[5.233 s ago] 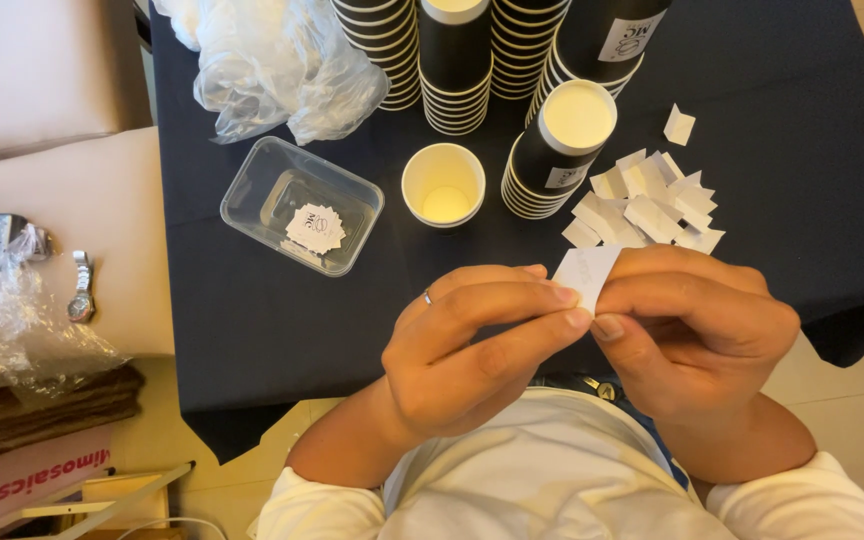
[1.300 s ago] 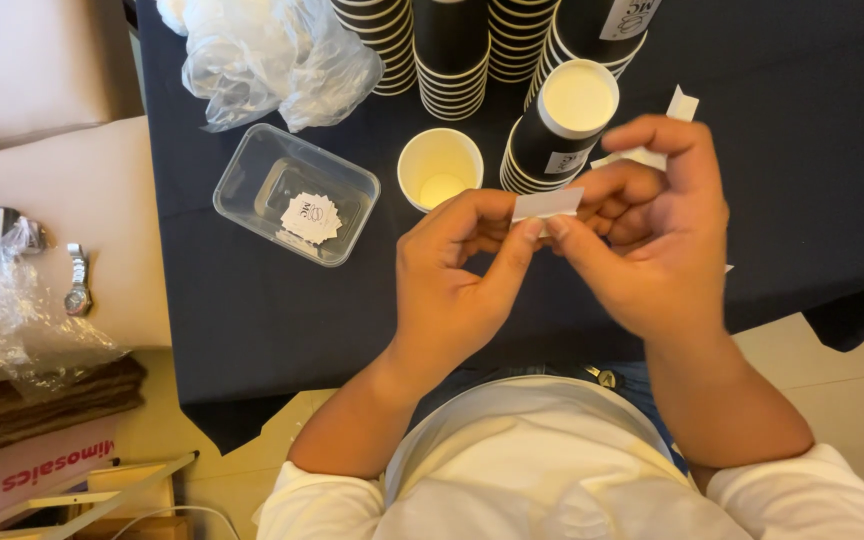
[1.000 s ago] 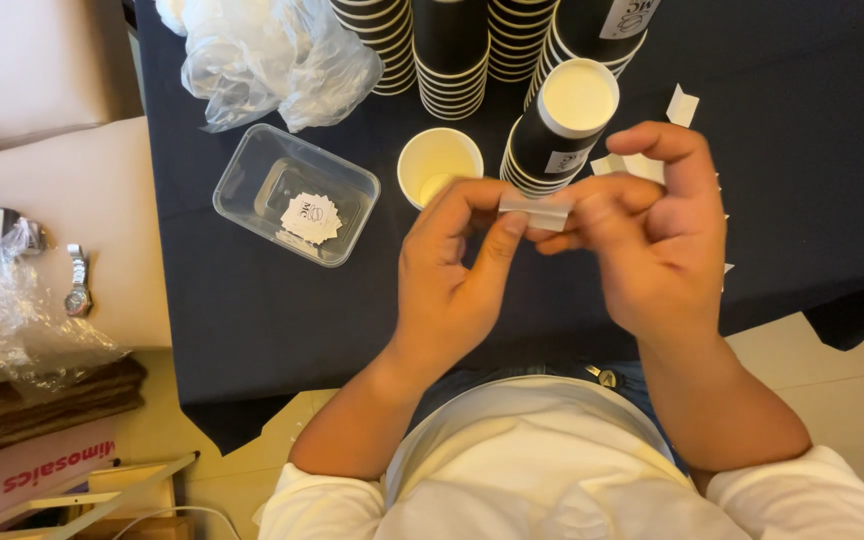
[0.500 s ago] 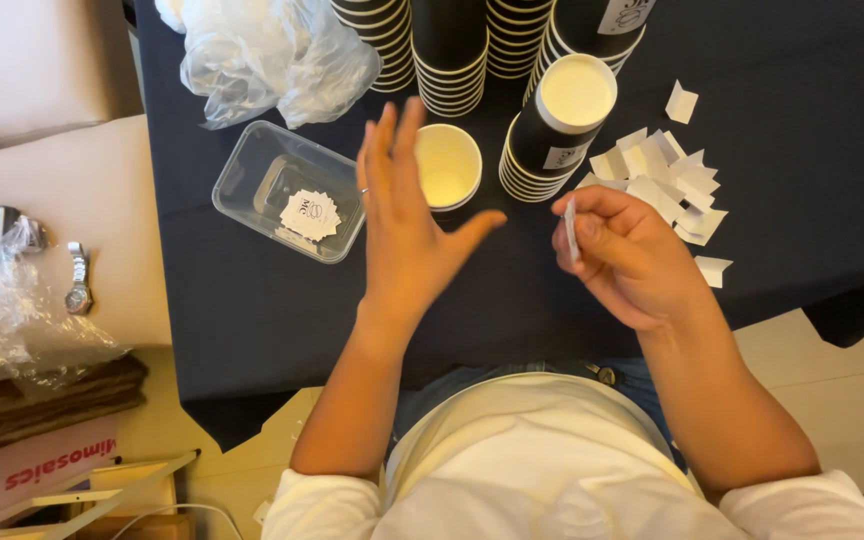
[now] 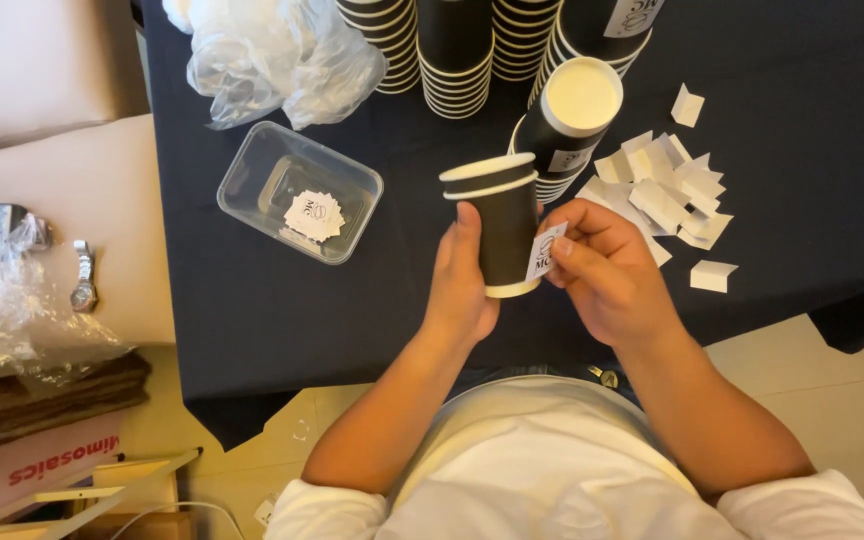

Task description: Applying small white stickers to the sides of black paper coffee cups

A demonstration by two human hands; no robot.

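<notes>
My left hand [image 5: 460, 285] grips a black paper cup [image 5: 500, 222] from its left side and holds it upright above the dark tablecloth [image 5: 252, 300]. My right hand [image 5: 602, 275] presses a small white sticker [image 5: 545, 251] against the cup's right wall with thumb and fingers. A pile of white backing papers [image 5: 667, 190] lies just right of my right hand. A short stack of black cups [image 5: 574, 120] stands right behind the held cup.
Tall stacks of black cups [image 5: 457, 45] line the far edge. A clear plastic tray [image 5: 297, 192] with several stickers sits at the left, crumpled plastic wrap [image 5: 277, 55] behind it. A wristwatch [image 5: 82, 275] lies on a pale surface at the left.
The sticker was peeled from its backing with both hands. My left hand then reached out, took the single cup off the table and lifted it; my right hand brought the sticker onto its side.
</notes>
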